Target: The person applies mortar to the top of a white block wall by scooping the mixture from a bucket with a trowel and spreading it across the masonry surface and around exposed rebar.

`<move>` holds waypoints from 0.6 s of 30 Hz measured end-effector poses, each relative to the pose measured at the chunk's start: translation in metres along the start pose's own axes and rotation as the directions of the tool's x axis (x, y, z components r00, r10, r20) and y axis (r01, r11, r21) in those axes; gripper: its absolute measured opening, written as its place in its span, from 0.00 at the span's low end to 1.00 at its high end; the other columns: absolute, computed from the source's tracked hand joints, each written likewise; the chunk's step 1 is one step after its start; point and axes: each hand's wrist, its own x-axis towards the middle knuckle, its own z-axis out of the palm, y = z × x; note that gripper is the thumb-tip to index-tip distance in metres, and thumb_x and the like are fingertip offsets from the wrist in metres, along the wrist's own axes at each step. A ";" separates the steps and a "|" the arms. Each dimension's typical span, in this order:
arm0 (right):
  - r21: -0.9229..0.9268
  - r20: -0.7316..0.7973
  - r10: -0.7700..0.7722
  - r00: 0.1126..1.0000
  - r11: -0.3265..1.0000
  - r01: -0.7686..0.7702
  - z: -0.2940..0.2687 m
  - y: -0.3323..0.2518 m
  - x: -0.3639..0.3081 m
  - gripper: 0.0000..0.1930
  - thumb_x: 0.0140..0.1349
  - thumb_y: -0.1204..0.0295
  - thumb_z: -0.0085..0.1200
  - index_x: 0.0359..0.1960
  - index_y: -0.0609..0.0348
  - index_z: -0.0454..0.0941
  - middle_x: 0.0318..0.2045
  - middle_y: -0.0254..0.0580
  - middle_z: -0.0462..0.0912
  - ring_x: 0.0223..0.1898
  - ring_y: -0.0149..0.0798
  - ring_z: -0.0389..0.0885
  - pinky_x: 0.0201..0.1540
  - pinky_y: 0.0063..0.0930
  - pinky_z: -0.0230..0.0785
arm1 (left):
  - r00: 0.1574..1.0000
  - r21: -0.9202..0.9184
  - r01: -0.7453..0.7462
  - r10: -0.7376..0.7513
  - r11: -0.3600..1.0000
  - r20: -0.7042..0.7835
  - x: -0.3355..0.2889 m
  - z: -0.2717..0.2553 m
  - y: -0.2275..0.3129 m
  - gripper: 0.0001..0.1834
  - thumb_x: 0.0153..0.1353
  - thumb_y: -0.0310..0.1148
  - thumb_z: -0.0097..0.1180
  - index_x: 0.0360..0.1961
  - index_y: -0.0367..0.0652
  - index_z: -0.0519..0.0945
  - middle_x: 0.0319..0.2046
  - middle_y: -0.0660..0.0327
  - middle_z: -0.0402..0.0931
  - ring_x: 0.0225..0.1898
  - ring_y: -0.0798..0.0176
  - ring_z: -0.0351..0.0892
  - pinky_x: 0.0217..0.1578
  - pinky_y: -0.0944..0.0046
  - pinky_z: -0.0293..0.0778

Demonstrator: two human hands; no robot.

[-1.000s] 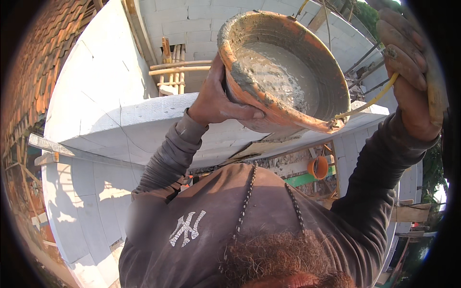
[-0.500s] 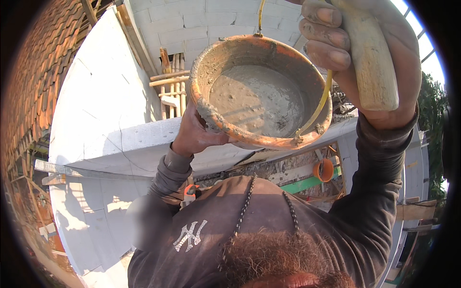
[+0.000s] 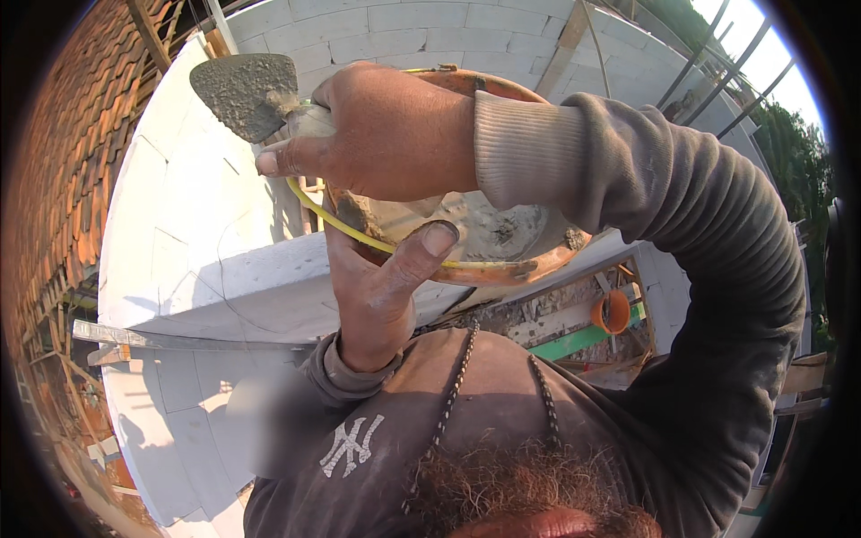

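My right hand [image 3: 395,134] reaches across to the left above an orange bucket [image 3: 511,272], fingers wrapped round the handle of a trowel. Grey wet mortar covers the trowel's blade [image 3: 247,94], which sticks out beyond the bucket's left side. My left hand [image 3: 372,300] grips the bucket at its near left, with the thumb over the rim by the yellow bail handle [image 3: 336,221]; its other fingers are mostly hidden. Inside the bucket lies more mortar [image 3: 489,224], partly covered by my right hand and wrist.
A white block wall [image 3: 260,280] runs below the bucket, with another block wall [image 3: 395,40] beyond. A metal straightedge [image 3: 170,337] lies at lower left. Lower down stands a second orange bucket [image 3: 612,312]. Dark metal bars [image 3: 722,76] rise at upper right; a tiled roof [image 3: 76,117] borders the left.
My right hand has swung from the upper right across the bucket to the left, bringing the mortar-laden blade into view. The bail handle now lies over the near left rim, and the bucket sits slightly left.
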 end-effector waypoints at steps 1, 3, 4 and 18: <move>0.001 -0.002 0.010 1.000 1.000 -0.010 -0.001 0.011 -0.002 0.31 0.75 0.50 0.59 0.49 0.77 0.84 0.31 0.60 0.88 0.35 0.44 0.91 0.40 0.42 0.86 | 1.000 -0.002 0.007 -0.007 1.000 0.007 0.002 -0.001 -0.004 0.51 0.59 0.35 0.73 0.77 0.32 0.56 0.71 0.50 0.66 0.71 0.53 0.68 0.72 0.52 0.62; 0.195 -0.109 0.049 0.993 0.980 -0.027 -0.022 0.024 -0.023 0.26 0.73 0.51 0.61 0.54 0.66 0.85 0.45 0.57 0.89 0.49 0.50 0.89 0.55 0.45 0.81 | 0.998 0.105 -0.053 0.056 0.993 -0.030 0.002 -0.006 -0.014 0.40 0.62 0.28 0.64 0.73 0.31 0.62 0.66 0.49 0.70 0.64 0.57 0.74 0.65 0.54 0.71; 0.199 -0.087 0.036 0.996 0.980 -0.018 -0.032 0.035 -0.030 0.26 0.73 0.51 0.61 0.54 0.66 0.85 0.45 0.57 0.89 0.49 0.50 0.89 0.55 0.45 0.81 | 0.992 0.168 -0.087 0.100 0.982 -0.072 0.000 -0.011 -0.015 0.34 0.63 0.25 0.59 0.71 0.30 0.65 0.63 0.49 0.72 0.61 0.59 0.77 0.61 0.54 0.75; -0.877 0.148 0.180 0.972 0.478 0.045 -0.052 0.109 -0.057 0.10 0.65 0.63 0.64 0.42 0.53 0.86 0.37 0.50 0.89 0.41 0.50 0.90 0.43 0.44 0.84 | 0.993 0.070 -0.046 0.053 0.996 -0.103 -0.005 -0.007 -0.017 0.40 0.60 0.24 0.55 0.75 0.33 0.58 0.62 0.49 0.72 0.60 0.58 0.76 0.63 0.58 0.71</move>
